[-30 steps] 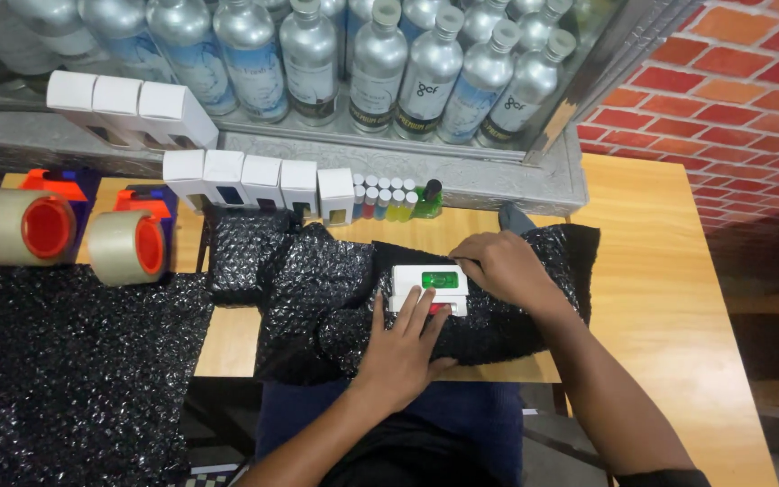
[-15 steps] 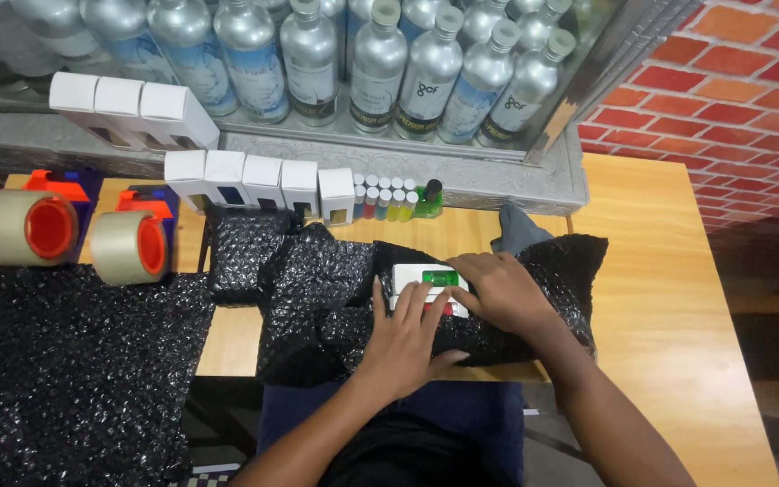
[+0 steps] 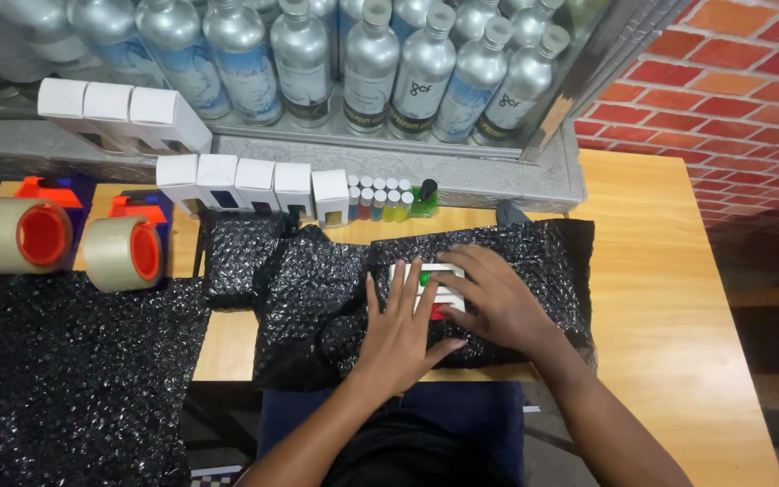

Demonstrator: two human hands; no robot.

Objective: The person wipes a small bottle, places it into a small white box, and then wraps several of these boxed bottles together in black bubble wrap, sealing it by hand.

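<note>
Both hands (image 3: 448,311) press crosswise box (image 3: 427,287)

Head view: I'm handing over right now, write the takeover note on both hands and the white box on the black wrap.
Left hand: open, flat on the small white box with green and red markings.
Right hand: open, pressing the same box from the right.
The box lies on a sheet of black bubble wrap on the wooden table. A wrapped black bundle lies to the left, near two tape rolls on orange dispensers.
Done: box set on the wrap.
Left: the box is not yet covered; more white boxes stand in a row behind.
</note>
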